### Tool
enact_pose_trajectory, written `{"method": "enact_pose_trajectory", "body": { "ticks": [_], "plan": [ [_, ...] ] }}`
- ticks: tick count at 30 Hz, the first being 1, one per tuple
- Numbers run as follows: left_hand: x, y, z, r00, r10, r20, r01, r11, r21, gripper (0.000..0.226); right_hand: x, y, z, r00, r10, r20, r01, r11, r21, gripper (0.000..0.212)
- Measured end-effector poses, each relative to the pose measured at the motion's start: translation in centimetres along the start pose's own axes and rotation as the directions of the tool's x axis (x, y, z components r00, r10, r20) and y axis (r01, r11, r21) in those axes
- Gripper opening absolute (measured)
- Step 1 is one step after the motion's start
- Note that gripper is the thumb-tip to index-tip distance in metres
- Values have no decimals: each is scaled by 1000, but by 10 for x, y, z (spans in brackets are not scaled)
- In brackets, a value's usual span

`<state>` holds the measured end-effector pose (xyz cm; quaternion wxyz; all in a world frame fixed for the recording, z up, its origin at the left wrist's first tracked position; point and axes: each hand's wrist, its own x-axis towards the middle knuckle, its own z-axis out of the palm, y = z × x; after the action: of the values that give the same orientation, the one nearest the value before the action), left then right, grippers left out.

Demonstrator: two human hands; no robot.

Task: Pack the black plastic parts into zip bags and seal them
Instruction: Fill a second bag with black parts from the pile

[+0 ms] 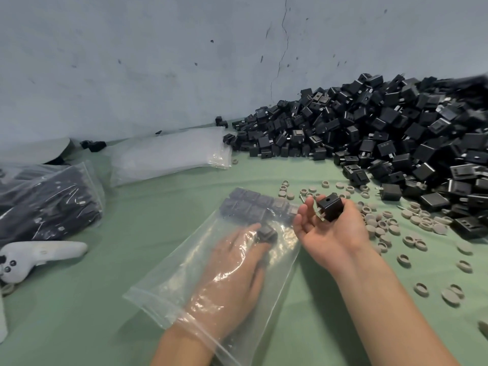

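Reaching into the zip bag (163, 291), L hand (232, 273) pinches a black part (266, 233) at its fingertips, just below the packed rows (253, 204) at bag's far end. R hand (332, 233), palm up beside bag, fingers curled round a 2nd part (330, 206). Parts pile (396, 133) far right, grey caps (383, 223) scattered near it, filled bags (47, 199) left.

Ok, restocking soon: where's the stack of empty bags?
In the head view, the stack of empty bags lies left of the black parts pile, by the wall.
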<state>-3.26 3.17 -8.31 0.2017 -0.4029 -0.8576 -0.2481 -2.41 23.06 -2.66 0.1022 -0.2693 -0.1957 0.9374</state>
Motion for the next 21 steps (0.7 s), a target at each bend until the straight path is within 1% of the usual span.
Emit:
{"method": "enact_pose_trajectory", "body": {
  "ticks": [1, 3, 6, 9, 12, 16, 20, 21],
  "plan": [
    [3, 0, -1, 999, -17, 32, 17, 1000, 1, 23, 0, 0, 0, 1000, 6, -2, -6, 1000, 1, 25],
    [7, 2, -3, 996, -43, 76, 42, 999, 14, 23, 2, 1, 1, 1000, 19, -9, -19, 1000, 0, 23],
    [13, 7, -5, 993, -60, 104, 56, 998, 38, 28, 3, 2, 2, 999, 29, -17, -29, 1000, 7, 22],
    [18, 10, -1, 993, -62, 99, 52, 993, 107, 37, 4, 2, 1, 999, 35, -20, -35, 999, 18, 22],
    [25, 12, 1, 994, -73, 77, 67, 995, 76, 38, 5, 2, 1, 999, 36, -19, -36, 999, 30, 24],
    [32, 19, 1, 977, -142, 157, 130, 988, 83, 45, 5, 1, 1, 999, 36, -24, -34, 998, 54, 25],
    [28, 20, -3, 984, -152, 93, 150, 988, 32, 28, 6, -1, -1, 999, 36, -40, -32, 996, 89, 29],
    [28, 20, -4, 982, -159, 97, 157, 987, 30, 25, 6, -2, -1, 998, 38, -42, -34, 994, 101, 30]
  ]
}}
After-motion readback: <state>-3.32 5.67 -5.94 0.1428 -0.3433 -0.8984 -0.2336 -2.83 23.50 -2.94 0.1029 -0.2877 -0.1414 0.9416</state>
